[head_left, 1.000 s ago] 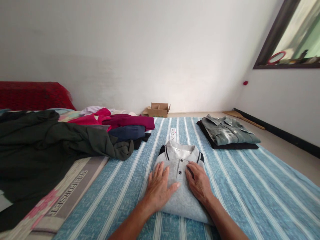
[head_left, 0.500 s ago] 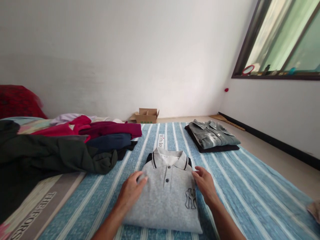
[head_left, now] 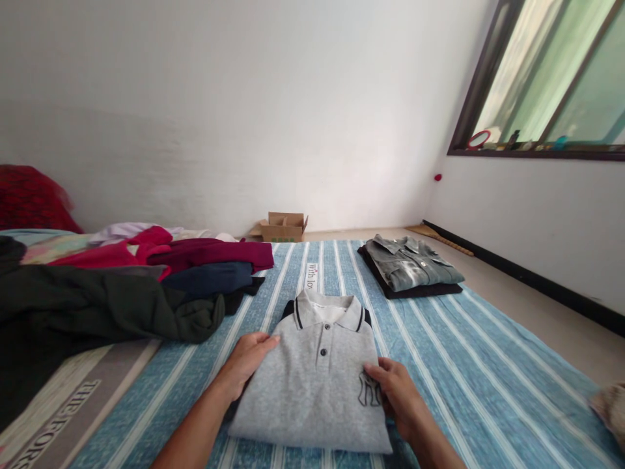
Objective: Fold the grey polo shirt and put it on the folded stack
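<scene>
A folded light-grey polo shirt (head_left: 312, 384) lies face up in front of me, its collar pointing away. It has black stripes on the collar, two dark buttons and a dark letter emblem on the chest. At its left edge, my left hand (head_left: 250, 359) pinches the fabric, thumb on top and the other fingers mostly hidden at the side. Lower down on the opposite edge, my right hand (head_left: 396, 389) grips the shirt beside the emblem, its thumb over the front. Part of the emblem is covered by that hand.
The shirt rests on a blue striped bedsheet (head_left: 488, 384). Folded dark-grey shirts (head_left: 415, 264) are stacked at the back right. Loose clothes (head_left: 112, 299) are heaped on the left. Beyond the far edge stands an open cardboard box (head_left: 283, 228). A window (head_left: 547, 85) is at upper right.
My right hand has moved down the shirt's right edge and taken hold of it. The left hand has shifted outward and closed on the left edge. The view has turned slightly right.
</scene>
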